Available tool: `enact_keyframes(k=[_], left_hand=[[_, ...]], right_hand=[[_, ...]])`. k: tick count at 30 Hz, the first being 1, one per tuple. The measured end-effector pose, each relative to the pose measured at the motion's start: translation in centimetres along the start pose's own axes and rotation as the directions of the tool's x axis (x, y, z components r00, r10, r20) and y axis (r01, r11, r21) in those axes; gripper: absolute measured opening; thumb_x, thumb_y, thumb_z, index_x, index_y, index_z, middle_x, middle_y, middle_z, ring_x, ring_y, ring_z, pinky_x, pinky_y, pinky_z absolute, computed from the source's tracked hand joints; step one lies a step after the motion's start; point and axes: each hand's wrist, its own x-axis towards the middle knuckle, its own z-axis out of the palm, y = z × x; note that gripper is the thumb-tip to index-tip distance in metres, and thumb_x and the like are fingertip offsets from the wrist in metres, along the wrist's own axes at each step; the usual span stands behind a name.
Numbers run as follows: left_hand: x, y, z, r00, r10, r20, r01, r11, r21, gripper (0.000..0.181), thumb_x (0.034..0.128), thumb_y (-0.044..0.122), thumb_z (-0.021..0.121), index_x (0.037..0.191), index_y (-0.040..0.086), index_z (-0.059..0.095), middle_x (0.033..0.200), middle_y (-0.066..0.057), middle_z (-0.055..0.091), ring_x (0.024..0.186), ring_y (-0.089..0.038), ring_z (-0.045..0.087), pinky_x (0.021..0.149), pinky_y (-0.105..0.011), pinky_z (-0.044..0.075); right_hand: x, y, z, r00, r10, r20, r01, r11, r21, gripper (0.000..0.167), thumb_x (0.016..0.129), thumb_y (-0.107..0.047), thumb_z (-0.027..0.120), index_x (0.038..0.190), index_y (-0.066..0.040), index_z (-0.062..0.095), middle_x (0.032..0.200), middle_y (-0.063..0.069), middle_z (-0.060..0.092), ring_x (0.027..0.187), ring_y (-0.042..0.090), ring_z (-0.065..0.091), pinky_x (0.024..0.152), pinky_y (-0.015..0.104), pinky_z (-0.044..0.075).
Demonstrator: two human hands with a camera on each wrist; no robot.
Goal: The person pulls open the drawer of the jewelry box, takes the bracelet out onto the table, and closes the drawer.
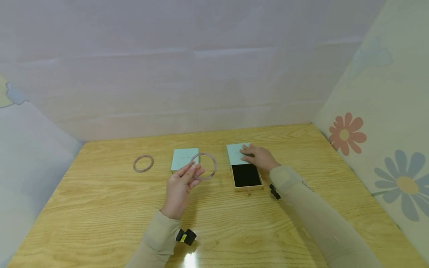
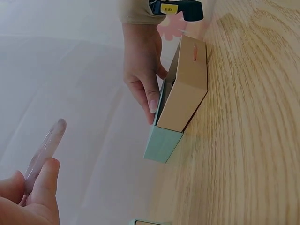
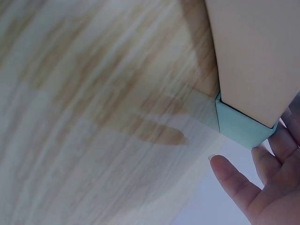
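Note:
My left hand (image 1: pixel 177 190) pinches a translucent, pale mauve bangle (image 1: pixel 215 166) between thumb and fingers, up above the table; in the left wrist view the bangle (image 2: pixel 47 147) appears edge-on. On the right, a mint-green box sleeve (image 1: pixel 235 154) has its beige drawer (image 1: pixel 248 188) pulled out toward me, showing a black lining (image 1: pixel 246 175). My right hand (image 1: pixel 263 158) rests on the top of that sleeve with fingers extended. The right wrist view shows its thumb (image 3: pixel 232 180) spread away from the sleeve's side.
Behind my left hand lies a second mint-green box (image 1: pixel 182 158), partly covered by the fingers and bangle. Another mauve bangle (image 1: pixel 142 171) lies flat farther left on the wooden table (image 1: pixel 100 208). Pale cloth walls surround the table; the right one (image 1: pixel 385 111) carries printed flowers.

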Motion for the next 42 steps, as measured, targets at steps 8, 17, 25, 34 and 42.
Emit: enact_keyframes(k=[8,17,25,34,42], left_hand=[[-0.1,0.2,-0.3,1.000,-0.012,-0.015,0.012,1.000,-0.013,0.033,0.1016,0.004,0.050,0.131,-0.012,0.050,0.108,-0.011,0.071,0.094,-0.015,0.070,0.075,-0.022,0.056],[-0.2,0.3,-0.9,0.999,-0.001,-0.044,-0.001,0.999,-0.046,0.033,0.1010,0.004,0.050,0.129,-0.013,0.050,0.096,-0.004,0.073,0.088,-0.014,0.071,0.078,-0.026,0.056],[-0.2,0.4,-1.3,0.999,-0.001,-0.042,-0.001,0.999,-0.046,0.038,0.1021,0.004,0.048,0.134,-0.015,0.044,0.096,-0.002,0.072,0.089,-0.013,0.071,0.087,-0.031,0.054],[-0.1,0.4,-2.0,0.998,0.001,-0.061,-0.005,0.998,-0.061,0.038,0.1021,0.005,0.048,0.133,-0.017,0.043,0.095,-0.002,0.073,0.089,-0.013,0.071,0.083,-0.027,0.055],[-0.1,0.6,-2.9,0.995,0.004,-0.099,-0.008,0.999,-0.044,0.038,0.1017,0.006,0.050,0.131,-0.017,0.046,0.098,-0.006,0.073,0.089,-0.013,0.071,0.076,-0.022,0.056]], right_hand=[[-0.2,-0.2,-0.1,1.000,-0.004,-0.009,0.004,0.999,0.045,0.046,0.099,-0.024,0.059,0.138,-0.001,0.052,0.149,0.016,0.038,0.141,0.040,0.024,0.112,0.058,0.023],[-0.2,0.2,-0.1,1.000,-0.017,-0.011,0.017,0.999,0.043,0.046,0.098,-0.022,0.059,0.137,0.000,0.052,0.148,0.017,0.038,0.141,0.040,0.024,0.112,0.058,0.023],[0.0,0.3,-0.1,1.000,-0.006,-0.007,0.006,0.999,0.050,0.046,0.098,-0.025,0.059,0.138,-0.001,0.052,0.149,0.016,0.038,0.142,0.039,0.024,0.112,0.057,0.024],[-0.1,0.5,-0.2,1.000,-0.004,-0.006,0.004,0.999,0.046,0.046,0.098,-0.023,0.059,0.138,-0.002,0.052,0.149,0.015,0.038,0.142,0.038,0.023,0.112,0.058,0.024],[-0.1,0.4,-0.2,1.000,-0.001,-0.002,0.001,0.999,0.046,0.046,0.099,-0.023,0.059,0.138,-0.001,0.051,0.149,0.015,0.037,0.142,0.039,0.023,0.112,0.058,0.023]])
